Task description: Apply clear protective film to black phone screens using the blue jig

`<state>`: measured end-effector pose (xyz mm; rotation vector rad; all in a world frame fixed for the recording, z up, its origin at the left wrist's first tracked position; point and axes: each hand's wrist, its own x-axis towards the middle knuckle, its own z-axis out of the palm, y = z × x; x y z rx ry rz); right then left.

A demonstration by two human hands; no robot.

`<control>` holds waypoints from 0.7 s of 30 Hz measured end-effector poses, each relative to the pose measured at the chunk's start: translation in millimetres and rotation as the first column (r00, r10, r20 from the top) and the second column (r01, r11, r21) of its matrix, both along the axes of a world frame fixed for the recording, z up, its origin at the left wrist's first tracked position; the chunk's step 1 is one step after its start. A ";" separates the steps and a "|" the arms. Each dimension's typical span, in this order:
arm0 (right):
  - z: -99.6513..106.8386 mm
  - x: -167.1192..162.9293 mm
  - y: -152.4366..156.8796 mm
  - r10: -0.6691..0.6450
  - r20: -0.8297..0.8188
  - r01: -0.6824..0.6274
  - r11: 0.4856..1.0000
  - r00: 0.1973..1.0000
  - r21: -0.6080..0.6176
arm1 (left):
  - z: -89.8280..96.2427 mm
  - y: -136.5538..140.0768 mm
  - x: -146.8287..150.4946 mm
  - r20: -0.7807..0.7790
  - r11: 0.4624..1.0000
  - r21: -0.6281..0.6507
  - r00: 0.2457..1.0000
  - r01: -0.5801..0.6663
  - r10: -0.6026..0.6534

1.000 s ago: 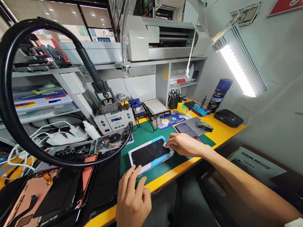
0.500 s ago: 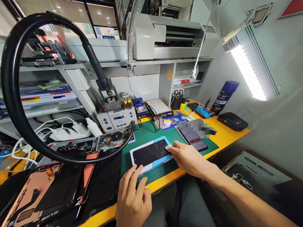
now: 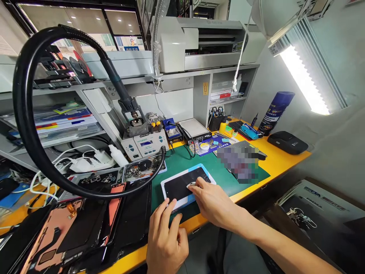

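A dark rectangular phone screen [image 3: 179,186] lies in a white and blue frame [image 3: 202,168] on a green work mat [image 3: 182,161]. My right hand [image 3: 209,198] is closed in a pinch over the screen's right half. Between its fingertips pokes a small white pad [image 3: 190,185] that touches the glass; most of it is hidden. At the near left corner of the frame, the fingertips of my left hand [image 3: 168,238] rest by the edge, fingers apart and nothing held.
A hot air station [image 3: 146,144] stands behind, its thick black hose [image 3: 21,114] looping across the left. Stacked phone parts [image 3: 122,224] lie left of the mat. Right of the frame is a blurred phone [image 3: 242,167]; beyond stand a blue spray can [image 3: 275,114] and black case [image 3: 288,142].
My right hand has slid left with the white pad, from the screen's right edge towards its middle. My left hand stays at the frame's near corner. The whole view has shifted slightly.
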<state>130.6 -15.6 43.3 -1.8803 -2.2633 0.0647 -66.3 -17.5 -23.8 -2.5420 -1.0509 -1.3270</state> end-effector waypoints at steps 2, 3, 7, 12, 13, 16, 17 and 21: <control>-1.4 1.5 4.9 -0.053 -0.017 0.053 0.998 0.998 0.025 | -0.5 0.2 0.2 0.002 1.000 0.001 1.000 0.002 -0.002; -2.0 2.0 6.9 -0.069 -0.018 0.070 0.997 0.997 0.032 | -0.5 0.2 0.3 0.003 1.000 0.001 1.000 0.003 -0.003; -3.0 -3.3 9.9 0.032 -0.013 -0.032 0.999 0.999 0.014 | -0.2 0.2 0.6 0.003 1.000 0.004 1.000 0.000 0.000; -4.9 -20.6 9.1 0.039 -0.023 -0.038 0.999 0.999 0.033 | -0.1 0.1 0.0 0.005 1.000 -0.009 1.000 0.010 -0.010; -5.0 -23.5 9.7 0.035 -0.029 -0.034 0.999 0.999 0.034 | -0.1 0.1 -0.2 0.005 1.000 -0.012 1.000 0.011 -0.011; -3.0 -28.9 14.4 -0.002 -0.043 0.003 1.000 0.999 0.022 | 0.2 0.0 -0.4 0.000 1.000 -0.015 1.000 0.010 -0.010; -1.6 -29.9 16.8 0.023 -0.048 -0.023 1.000 0.999 0.015 | 0.4 -0.1 -0.4 -0.001 1.000 -0.016 1.000 0.012 -0.012; 4.7 -32.3 27.3 0.094 -0.053 -0.094 0.996 0.994 0.007 | 1.0 -0.5 0.3 0.012 1.000 -0.009 1.000 0.008 -0.008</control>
